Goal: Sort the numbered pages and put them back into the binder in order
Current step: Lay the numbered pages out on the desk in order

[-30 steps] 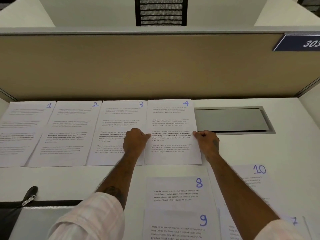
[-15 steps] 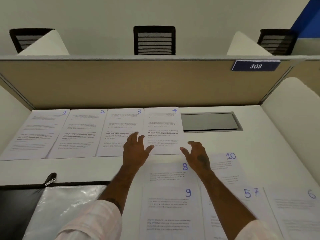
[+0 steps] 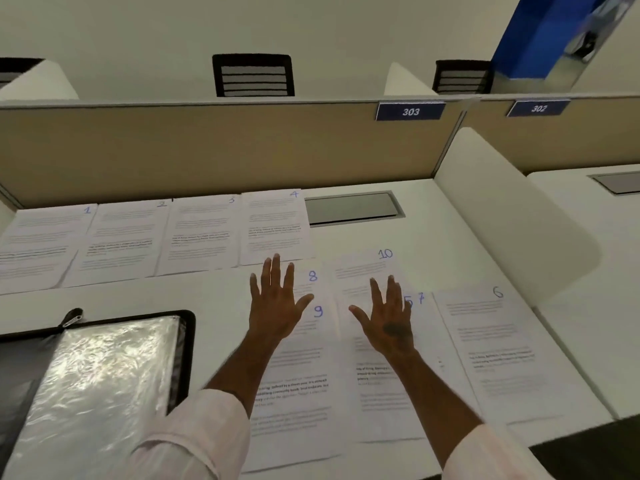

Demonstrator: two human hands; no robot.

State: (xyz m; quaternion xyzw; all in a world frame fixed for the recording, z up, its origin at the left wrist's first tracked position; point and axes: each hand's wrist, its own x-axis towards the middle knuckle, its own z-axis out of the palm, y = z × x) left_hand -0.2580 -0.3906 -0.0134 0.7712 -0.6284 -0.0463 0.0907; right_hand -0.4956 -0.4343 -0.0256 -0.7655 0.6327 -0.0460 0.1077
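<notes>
An open binder (image 3: 104, 375) is laid at the near left corner of the desk (image 3: 450, 244). Pages 1 to 4 (image 3: 201, 233) are lined along the far edge. The unsorted pages (image 3: 298, 393) are seen beneath the left hand (image 3: 277, 306) and right hand (image 3: 388, 317), whose fingers are spread straight with nothing gripped.

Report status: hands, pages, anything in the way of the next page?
Left hand, right hand open, empty. Pages 1 to 4 in a row at back; binder open at left. Page 5 next, overlaps page 7, right hand over its top.
</notes>
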